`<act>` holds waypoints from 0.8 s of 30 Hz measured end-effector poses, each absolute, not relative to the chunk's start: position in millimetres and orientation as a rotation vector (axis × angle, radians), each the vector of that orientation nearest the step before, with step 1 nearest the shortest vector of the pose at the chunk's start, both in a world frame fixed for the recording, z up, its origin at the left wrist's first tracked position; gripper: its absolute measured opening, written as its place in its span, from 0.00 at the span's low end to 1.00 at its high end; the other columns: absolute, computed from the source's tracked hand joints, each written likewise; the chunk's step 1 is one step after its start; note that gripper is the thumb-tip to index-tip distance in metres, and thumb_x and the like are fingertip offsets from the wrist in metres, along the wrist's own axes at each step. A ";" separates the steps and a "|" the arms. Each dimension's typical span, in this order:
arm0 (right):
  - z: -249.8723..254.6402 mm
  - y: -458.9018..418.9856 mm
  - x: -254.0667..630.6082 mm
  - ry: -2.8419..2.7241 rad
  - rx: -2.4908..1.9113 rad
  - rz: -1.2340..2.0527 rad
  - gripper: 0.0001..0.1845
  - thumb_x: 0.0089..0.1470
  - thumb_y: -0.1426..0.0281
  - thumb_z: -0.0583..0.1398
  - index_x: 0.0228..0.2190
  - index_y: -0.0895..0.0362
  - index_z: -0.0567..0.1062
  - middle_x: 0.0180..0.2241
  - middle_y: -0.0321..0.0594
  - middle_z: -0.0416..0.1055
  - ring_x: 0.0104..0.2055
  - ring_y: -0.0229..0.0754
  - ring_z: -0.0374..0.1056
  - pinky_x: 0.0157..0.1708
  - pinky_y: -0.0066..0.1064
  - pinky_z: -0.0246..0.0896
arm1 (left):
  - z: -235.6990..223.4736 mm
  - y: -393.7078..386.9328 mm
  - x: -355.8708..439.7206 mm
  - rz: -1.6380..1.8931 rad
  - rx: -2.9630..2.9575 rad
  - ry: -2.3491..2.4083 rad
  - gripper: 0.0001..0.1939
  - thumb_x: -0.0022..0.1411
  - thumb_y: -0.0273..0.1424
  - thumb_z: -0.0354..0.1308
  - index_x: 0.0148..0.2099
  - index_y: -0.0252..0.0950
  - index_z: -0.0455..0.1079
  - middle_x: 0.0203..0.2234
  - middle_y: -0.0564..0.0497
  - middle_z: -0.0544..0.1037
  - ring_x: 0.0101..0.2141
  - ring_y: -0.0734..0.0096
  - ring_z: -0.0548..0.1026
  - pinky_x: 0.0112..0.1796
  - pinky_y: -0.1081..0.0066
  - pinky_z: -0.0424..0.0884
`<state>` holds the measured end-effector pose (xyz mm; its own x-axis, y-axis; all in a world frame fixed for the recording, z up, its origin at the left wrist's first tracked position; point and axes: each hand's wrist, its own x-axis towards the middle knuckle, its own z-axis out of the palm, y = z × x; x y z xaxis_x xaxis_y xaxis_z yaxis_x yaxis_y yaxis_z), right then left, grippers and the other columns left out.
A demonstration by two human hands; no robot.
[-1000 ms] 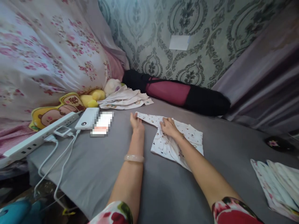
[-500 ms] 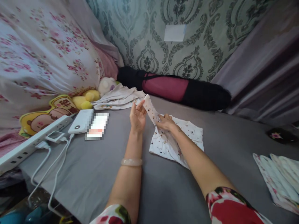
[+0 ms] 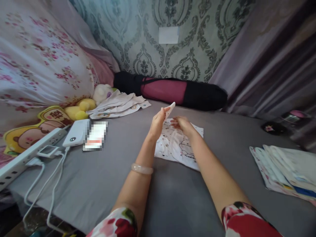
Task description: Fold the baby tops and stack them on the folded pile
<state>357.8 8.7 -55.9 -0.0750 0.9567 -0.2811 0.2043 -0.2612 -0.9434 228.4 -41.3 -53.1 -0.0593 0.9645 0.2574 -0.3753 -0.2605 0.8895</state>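
Note:
A small white shirt (image 3: 168, 149) with a scattered print lies on the grey sheet, with a line drawing of an animal and some lettering on its front. My left hand (image 3: 157, 124), side-on above its left part, has a sleeve (image 3: 170, 110) raised against its fingers; the thumb side hides part of the grip. My right hand (image 3: 183, 125) is just over the shirt's upper part, its fingers loosely bent and apart, with nothing seen held in them. The right forearm covers part of the shirt's right side.
Pale folded clothes lie in a pile (image 3: 118, 105) at the back left and a stack (image 3: 283, 168) at the right. A power strip (image 3: 32, 154), power bank (image 3: 76, 133), blurred phone (image 3: 96, 135) and cables are at left. A long black-and-maroon bag (image 3: 164, 90) lies along the wall.
My left hand has turned and swung right, tilting the raised sleeve rightward over the shirt. My right hand has come off the sleeve's base. The view has shifted slightly right.

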 end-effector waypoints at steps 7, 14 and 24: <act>-65.7 -18.2 410.2 -0.639 -1.308 1.740 0.26 0.67 0.59 0.39 0.39 0.61 0.69 0.29 0.49 0.76 0.31 0.45 0.75 0.34 0.37 0.72 | -60.3 -55.2 254.6 1.219 1.467 0.849 0.28 0.68 0.51 0.42 0.56 0.40 0.71 0.61 0.48 0.66 0.63 0.57 0.58 0.63 0.56 0.49; -79.5 -22.6 413.7 -0.572 -1.268 1.710 0.19 0.66 0.58 0.47 0.37 0.58 0.70 0.32 0.45 0.77 0.36 0.43 0.74 0.34 0.38 0.75 | -74.8 -41.9 221.2 1.440 1.288 1.227 0.32 0.69 0.49 0.37 0.59 0.33 0.66 0.57 0.40 0.70 0.58 0.59 0.67 0.59 0.57 0.58; -87.6 -16.7 418.5 -0.919 -1.451 1.293 0.09 0.53 0.82 0.55 0.33 0.60 0.74 0.27 0.37 0.75 0.24 0.34 0.70 0.24 0.25 0.72 | -105.3 -36.9 215.1 1.104 1.705 1.613 0.24 0.64 0.26 0.45 0.62 0.37 0.62 0.54 0.43 0.73 0.54 0.62 0.70 0.57 0.59 0.62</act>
